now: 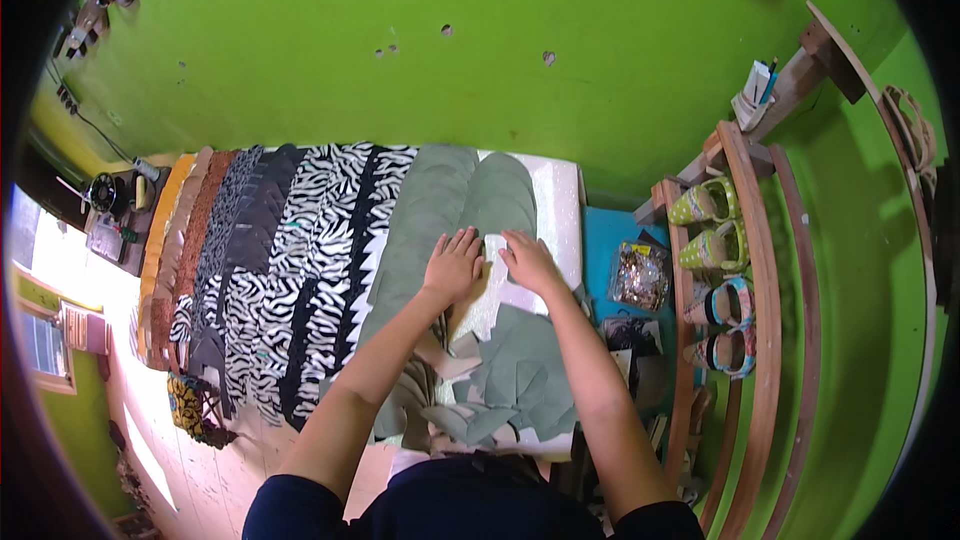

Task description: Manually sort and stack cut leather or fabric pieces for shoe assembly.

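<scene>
Grey-green cut pieces (425, 195), flat with rounded ends, overlap in a long row on the table. My left hand (455, 265) lies with fingers stretched over the right edge of that row. A second, shorter row of the same pieces (502, 190) runs beside it at the far side. My right hand (528, 262) is just below this shorter row, its fingers extended, over the white table surface (558, 210). Whether a piece lies under either palm is hidden. Close to my body is a loose pile of grey-green pieces (520, 370), partly between my forearms.
Left of the rows lie overlapping zebra-print pieces (320, 205), then dark, brown and orange ones (165, 220). A wooden rack (755, 240) at right holds green dotted sandals (705, 245). A clear bag of shiny bits (640, 275) sits on a blue surface. A green wall (350, 70) stands behind.
</scene>
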Motion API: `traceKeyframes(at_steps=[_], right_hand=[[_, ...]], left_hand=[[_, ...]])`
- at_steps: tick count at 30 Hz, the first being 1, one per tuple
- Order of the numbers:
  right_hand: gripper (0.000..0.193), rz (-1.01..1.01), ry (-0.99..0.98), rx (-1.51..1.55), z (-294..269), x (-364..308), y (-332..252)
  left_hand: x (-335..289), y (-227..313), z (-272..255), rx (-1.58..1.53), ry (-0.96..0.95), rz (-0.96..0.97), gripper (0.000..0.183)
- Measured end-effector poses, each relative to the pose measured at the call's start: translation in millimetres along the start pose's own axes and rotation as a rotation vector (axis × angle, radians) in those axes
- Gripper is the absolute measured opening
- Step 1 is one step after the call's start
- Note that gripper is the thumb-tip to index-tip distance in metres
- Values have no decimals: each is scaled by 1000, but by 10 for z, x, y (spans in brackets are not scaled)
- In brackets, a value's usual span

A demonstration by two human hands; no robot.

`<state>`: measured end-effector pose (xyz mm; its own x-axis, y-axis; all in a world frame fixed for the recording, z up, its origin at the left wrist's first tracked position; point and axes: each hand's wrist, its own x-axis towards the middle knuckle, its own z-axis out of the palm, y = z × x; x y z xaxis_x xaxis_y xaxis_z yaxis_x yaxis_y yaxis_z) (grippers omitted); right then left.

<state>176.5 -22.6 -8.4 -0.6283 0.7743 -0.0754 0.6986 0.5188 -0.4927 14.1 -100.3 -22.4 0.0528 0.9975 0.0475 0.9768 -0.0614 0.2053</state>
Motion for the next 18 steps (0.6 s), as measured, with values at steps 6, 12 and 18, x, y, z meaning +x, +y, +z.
traceKeyframes(at_steps=[6,12,18], right_hand=[[23,-76,197,41,20,-721,-440],[16,-333,457,-85,550,-1877,-998],[31,-390,284,-110,783,-2774,-988]], left_hand=[[-796,331,-186,-209,126,30,32],[-1813,724,-112,-384,138,65,29],[-2690,915,-100,-313,39,196,52]])
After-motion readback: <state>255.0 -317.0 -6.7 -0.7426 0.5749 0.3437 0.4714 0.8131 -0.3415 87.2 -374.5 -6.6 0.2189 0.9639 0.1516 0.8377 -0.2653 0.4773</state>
